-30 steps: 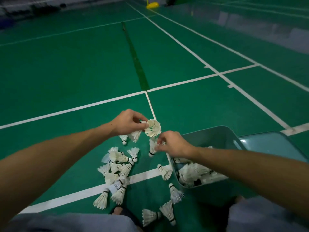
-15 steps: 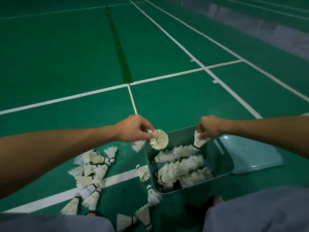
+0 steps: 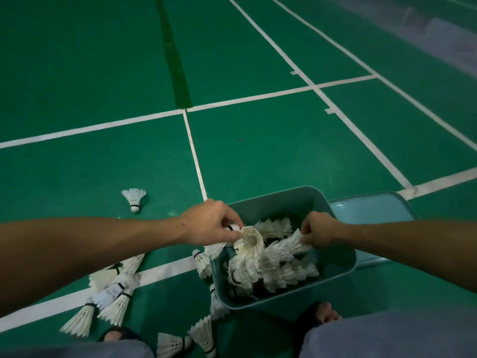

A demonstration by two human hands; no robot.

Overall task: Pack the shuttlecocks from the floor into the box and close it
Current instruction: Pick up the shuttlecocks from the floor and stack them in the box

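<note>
**Both hands at the box, shuttlecocks still on the floor**

At far left we see a heap of shuttlecocks (image 3: pixel 113 295) lying on the green floor (image 3: pixel 258 156) across a white line, and one lone shuttlecock (image 3: pixel 134 197) standing farther out. Our left hand (image 3: pixel 211 223) curls its fingers around a shuttlecock (image 3: pixel 249 241) at the near left rim of the box, feathers facing us. The teal box (image 3: pixel 335 264) sits open and is part filled with rows of shuttlecocks. Our right hand (image 3: pixel 318 232) pinches the feathers of a nested stack (image 3: pixel 286 248) inside it. The lid (image 3: pixel 369 210) lies flat just right of the box.
</note>
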